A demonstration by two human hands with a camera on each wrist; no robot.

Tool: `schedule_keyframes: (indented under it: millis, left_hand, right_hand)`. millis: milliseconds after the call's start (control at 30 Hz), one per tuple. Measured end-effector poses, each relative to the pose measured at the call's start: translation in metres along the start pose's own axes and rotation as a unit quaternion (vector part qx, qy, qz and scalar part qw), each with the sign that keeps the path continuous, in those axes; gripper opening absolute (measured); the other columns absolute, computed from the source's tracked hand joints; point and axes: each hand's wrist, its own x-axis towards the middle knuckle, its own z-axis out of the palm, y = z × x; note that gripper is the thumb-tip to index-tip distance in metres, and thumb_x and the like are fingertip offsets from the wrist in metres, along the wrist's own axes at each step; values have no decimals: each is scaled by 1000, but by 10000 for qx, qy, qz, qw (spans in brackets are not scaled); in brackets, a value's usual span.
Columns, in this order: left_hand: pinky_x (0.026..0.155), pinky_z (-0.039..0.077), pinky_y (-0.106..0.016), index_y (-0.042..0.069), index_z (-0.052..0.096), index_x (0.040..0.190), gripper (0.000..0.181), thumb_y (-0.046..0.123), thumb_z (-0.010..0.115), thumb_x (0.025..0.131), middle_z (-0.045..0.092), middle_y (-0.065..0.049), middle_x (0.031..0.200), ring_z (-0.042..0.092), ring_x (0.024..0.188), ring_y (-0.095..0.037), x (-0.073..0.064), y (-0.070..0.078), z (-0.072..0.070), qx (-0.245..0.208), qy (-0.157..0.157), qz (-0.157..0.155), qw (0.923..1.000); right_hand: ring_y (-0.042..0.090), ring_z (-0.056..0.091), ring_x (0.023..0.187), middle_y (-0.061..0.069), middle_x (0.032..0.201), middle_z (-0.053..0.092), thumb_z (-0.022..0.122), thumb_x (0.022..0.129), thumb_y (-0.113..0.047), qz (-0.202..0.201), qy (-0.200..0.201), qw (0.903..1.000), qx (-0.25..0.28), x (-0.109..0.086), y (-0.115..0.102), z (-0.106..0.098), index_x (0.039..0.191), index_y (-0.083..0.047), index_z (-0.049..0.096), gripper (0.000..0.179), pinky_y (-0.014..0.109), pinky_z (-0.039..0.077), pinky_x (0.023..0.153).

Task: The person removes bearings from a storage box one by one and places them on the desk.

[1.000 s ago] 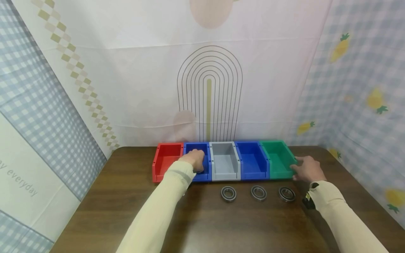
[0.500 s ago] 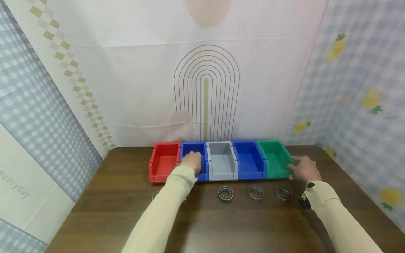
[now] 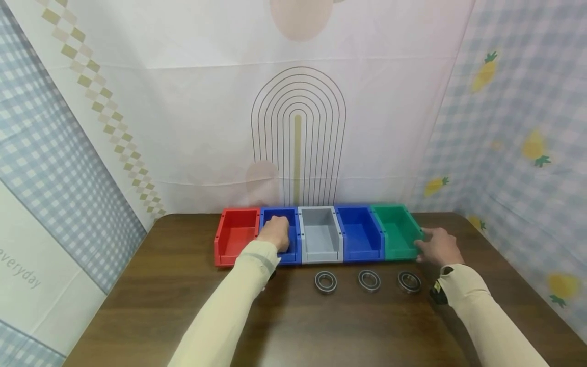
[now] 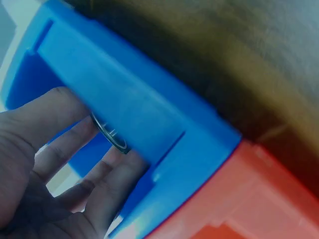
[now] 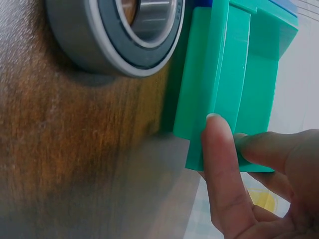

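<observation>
My left hand (image 3: pixel 275 233) reaches into the left blue bin (image 3: pixel 293 257), second in the row. In the left wrist view, its thumb and fingers hold a ball bearing (image 4: pixel 110 133), seen edge-on just behind the bin's front lip and partly hidden by the fingers. At the row's right end stands the green bin (image 3: pixel 403 250). My right hand (image 3: pixel 439 246) grips that bin's right side near the front corner, one finger (image 5: pixel 222 164) lying against the outside in the right wrist view.
Between the hands stand a grey bin (image 3: pixel 323 255) and another blue bin (image 3: pixel 364 252); a red bin (image 3: pixel 236 255) ends the row at left. In front lie three bearings, the left one (image 3: pixel 325 282), the middle one (image 3: pixel 369 281) and the right one (image 3: pixel 409 282). A patterned cloth (image 3: pixel 206 127) hangs behind.
The head view has turned slightly, so the bins sit a little further left. My left hand has edged deeper into the left blue bin. My right hand stays on the green bin.
</observation>
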Motion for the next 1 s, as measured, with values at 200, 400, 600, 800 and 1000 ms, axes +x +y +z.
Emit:
schedule_keyframes:
  millis: [200, 400, 600, 800, 1000]
  left_hand:
    - [57, 52, -29, 6, 69, 91, 6, 1, 71, 89, 61, -10, 73, 63, 69, -24, -14, 5, -20, 15, -186, 201, 9996]
    - [55, 51, -29, 7, 70, 91, 10, 1, 75, 85, 62, -9, 76, 62, 71, -23, -28, 6, -32, 97, -321, 385, 9987]
    - [53, 49, -26, 6, 72, 94, 11, 0, 75, 85, 61, -8, 71, 60, 66, -20, -39, -1, -27, 228, -326, 757, 9963]
    - [72, 60, -35, 6, 73, 113, 35, 2, 82, 80, 70, -8, 99, 63, 86, -22, -55, -6, -20, 448, -356, 976, 9936]
    - [69, 60, -33, 9, 72, 111, 38, 3, 86, 77, 68, -5, 93, 62, 83, -20, -70, -6, -13, 618, -704, 886, 9917]
  right_hand:
    - [16, 72, 65, 36, 109, 67, 54, 104, -16, 3, -28, 10000, 31, 0, 0, 0, 153, 13, 30, 62, 32, 58, 62]
    - [14, 72, 64, 37, 110, 66, 54, 104, -17, 8, 6, 10000, 4, -1, -1, 0, 153, 13, 30, 62, 32, 58, 62]
    - [14, 71, 64, 31, 101, 69, 54, 105, -18, 20, 4, 10000, -69, 0, 0, 0, 153, 13, 29, 62, 32, 57, 61]
    - [16, 72, 64, 26, 93, 71, 54, 105, -18, -8, -27, 10000, -42, 0, 2, 1, 153, 14, 28, 63, 33, 56, 61]
    - [17, 72, 65, 26, 95, 71, 54, 104, -19, -37, -45, 10000, -43, 3, 3, 1, 153, 14, 28, 64, 32, 56, 62]
